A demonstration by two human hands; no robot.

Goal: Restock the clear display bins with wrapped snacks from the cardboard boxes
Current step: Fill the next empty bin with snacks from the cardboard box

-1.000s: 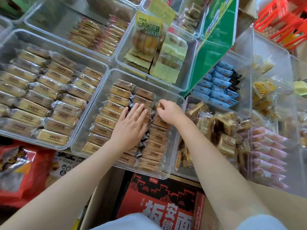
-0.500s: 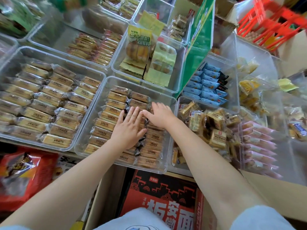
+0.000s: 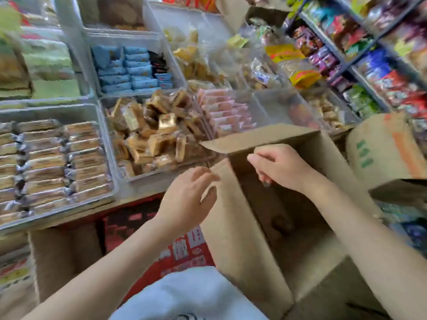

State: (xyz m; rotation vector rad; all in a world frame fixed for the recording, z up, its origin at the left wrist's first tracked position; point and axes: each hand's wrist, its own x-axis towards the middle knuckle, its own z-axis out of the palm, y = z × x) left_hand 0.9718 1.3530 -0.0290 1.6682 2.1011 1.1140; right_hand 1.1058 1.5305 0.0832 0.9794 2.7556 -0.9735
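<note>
An open cardboard box [image 3: 238, 239] stands in front of me at the lower right, its inside dark and its contents not visible. My left hand [image 3: 189, 199] is at the top edge of the box's left wall, fingers relaxed, holding nothing. Over the box opening hovers my right hand [image 3: 279, 167], fingers loosely curled downward and empty. Left of the box sits a clear display bin [image 3: 46, 109] filled with neat rows of brown wrapped snacks [image 3: 50, 162]. The picture is blurred by motion.
More clear bins hold golden-brown packs [image 3: 157, 135], pink packs [image 3: 224, 112] and blue packs [image 3: 129, 70]. A second cardboard box [image 3: 388, 148] stands at the right, below shelves of bagged snacks [image 3: 369, 54]. A red printed carton [image 3: 184, 245] lies under the bins.
Both hands left the rows of snacks in the bin and moved right to the open cardboard box. My view swung to the right with them.
</note>
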